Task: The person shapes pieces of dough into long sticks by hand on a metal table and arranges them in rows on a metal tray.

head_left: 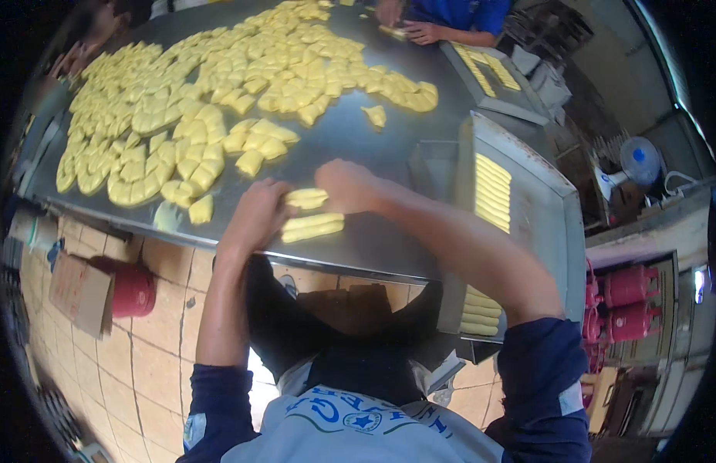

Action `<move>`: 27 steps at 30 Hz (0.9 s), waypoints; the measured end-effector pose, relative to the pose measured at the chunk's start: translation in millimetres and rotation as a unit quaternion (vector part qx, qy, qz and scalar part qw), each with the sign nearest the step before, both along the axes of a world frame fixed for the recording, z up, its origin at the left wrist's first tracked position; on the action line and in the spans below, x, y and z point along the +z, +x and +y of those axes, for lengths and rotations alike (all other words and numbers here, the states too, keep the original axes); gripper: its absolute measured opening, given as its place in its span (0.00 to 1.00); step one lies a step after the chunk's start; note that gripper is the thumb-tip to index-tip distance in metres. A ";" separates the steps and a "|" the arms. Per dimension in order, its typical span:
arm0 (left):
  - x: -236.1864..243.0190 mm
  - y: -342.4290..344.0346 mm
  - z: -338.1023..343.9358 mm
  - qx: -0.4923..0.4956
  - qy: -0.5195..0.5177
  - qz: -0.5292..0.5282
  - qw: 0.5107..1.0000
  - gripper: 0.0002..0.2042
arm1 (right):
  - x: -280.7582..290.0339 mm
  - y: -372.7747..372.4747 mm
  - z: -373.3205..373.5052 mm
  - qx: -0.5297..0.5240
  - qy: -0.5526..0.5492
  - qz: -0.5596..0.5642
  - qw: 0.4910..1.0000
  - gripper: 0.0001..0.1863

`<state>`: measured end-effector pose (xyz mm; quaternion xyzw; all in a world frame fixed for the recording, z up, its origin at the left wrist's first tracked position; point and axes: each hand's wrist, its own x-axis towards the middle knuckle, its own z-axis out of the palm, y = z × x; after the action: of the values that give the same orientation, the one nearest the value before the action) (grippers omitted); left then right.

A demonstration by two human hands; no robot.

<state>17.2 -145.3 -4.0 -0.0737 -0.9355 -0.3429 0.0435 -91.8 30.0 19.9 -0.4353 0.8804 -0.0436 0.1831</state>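
My left hand (263, 204) and my right hand (344, 184), fingers curled, grip opposite ends of a short pale yellow dough strip (305, 198) at the steel table's front. Rolled dough sticks (312, 228) lie just below it, between my forearms. To the upper left, many cut dough pieces (200, 147) spread over the steel table (369, 147). Right of my hands, a metal tray (551, 208) holds rows of dough sticks (491, 189); my right forearm crosses in front of part of it.
A co-worker's hands (420, 32) work at the far edge beside a second tray (481, 73); another person (88, 38) stands at left. A cardboard sheet (76, 293) and red cylinder (134, 285) sit on the left floor. A fan (637, 160) and red gas cylinders (632, 301) are at right.
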 end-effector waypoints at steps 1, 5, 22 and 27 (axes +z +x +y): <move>3.1 -2.6 -1.1 -0.010 -0.007 0.019 1.000 0.18 | 7.7 -0.5 0.8 0.006 -0.035 0.002 0.999 0.16; 26.7 -8.6 4.2 -0.001 0.203 -0.091 0.975 0.15 | 55.7 -1.3 30.1 -0.033 -0.227 -0.060 0.972 0.12; 112.2 -174.5 220.8 -0.171 0.182 -0.021 0.968 0.15 | 136.3 -61.0 287.3 -0.377 -0.467 -0.156 0.784 0.13; 96.7 -214.6 284.5 -0.177 -0.216 0.195 0.940 0.09 | 94.8 -85.1 326.6 -0.431 -0.404 -0.089 0.802 0.13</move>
<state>-197.4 139.2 92.8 -0.3108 -0.9321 -0.1138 0.1470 -176.9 356.6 114.7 -0.0392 0.8597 -0.5083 0.0301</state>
